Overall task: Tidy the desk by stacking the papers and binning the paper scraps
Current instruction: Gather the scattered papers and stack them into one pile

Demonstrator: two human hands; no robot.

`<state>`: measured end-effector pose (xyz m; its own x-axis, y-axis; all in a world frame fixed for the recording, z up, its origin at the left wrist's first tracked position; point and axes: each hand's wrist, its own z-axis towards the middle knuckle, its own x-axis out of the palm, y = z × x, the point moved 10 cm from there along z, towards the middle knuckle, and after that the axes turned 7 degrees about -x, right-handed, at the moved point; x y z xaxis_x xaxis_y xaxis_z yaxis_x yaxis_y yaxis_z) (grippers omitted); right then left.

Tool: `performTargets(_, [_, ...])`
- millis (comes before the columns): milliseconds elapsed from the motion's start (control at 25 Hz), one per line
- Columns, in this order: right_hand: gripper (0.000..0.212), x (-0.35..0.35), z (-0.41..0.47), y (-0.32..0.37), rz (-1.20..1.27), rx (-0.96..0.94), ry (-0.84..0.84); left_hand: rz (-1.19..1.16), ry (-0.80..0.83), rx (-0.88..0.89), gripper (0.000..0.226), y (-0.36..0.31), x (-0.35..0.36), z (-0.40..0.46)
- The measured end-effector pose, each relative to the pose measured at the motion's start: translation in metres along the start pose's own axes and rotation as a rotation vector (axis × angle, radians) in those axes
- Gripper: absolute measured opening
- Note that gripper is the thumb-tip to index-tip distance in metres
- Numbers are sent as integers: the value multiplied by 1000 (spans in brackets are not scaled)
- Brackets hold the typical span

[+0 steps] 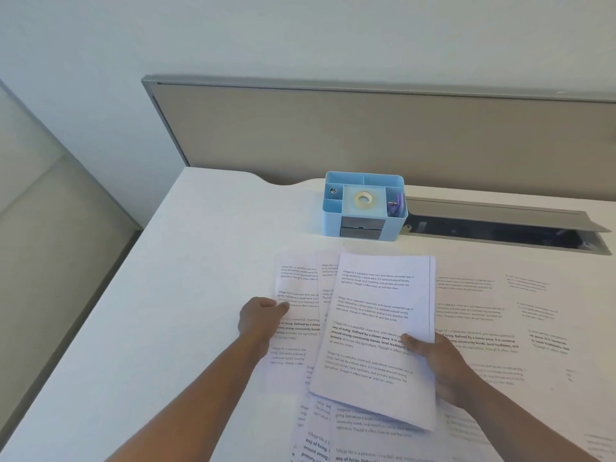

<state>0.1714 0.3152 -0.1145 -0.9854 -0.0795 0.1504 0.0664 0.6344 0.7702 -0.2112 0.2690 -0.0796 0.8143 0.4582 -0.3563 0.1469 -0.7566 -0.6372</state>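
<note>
The step in hand looks like the gathering of the papers into one pile: the right hand holds a stack of printed sheets by its right edge, thumb on top and fingers beneath, lifted a little above the worktop and tilted, while the left hand pinches the left edge of a loose sheet lying flat toward the middle of the worktop, its thumb pressed on the paper. A second loose sheet peeps out between that one and the held stack, and more sheets lie under the stack at the near edge and spread across the right side of the worktop. The next move, as I judge it, calls for sliding or lifting the pinched sheet under or onto the held stack and squaring the edges, then taking up the others in turn; thin paper lying flat may be hard to lift cleanly. No paper scraps or bin can be made out. The sheets carry repeated paragraphs that begin "Village life is a peaceful, close-knit, and nature-connected way of living", with one block in bold. At the far edge stands a blue desk organiser with a roll of tape in its middle compartment; no brand can be read.
</note>
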Motion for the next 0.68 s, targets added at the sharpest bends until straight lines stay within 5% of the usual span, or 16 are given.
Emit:
performTargets(240, [46, -6, -3, -5, 222, 94, 71, 127, 59, 154, 9, -18, 25, -10])
performTargets(480, [38, -6, 1, -10, 349, 144, 127, 249, 131, 341, 60, -37, 50, -16])
performTargets(680, [39, -5, 2, -8, 338, 140, 122, 474, 158, 363, 30, -51, 72, -12])
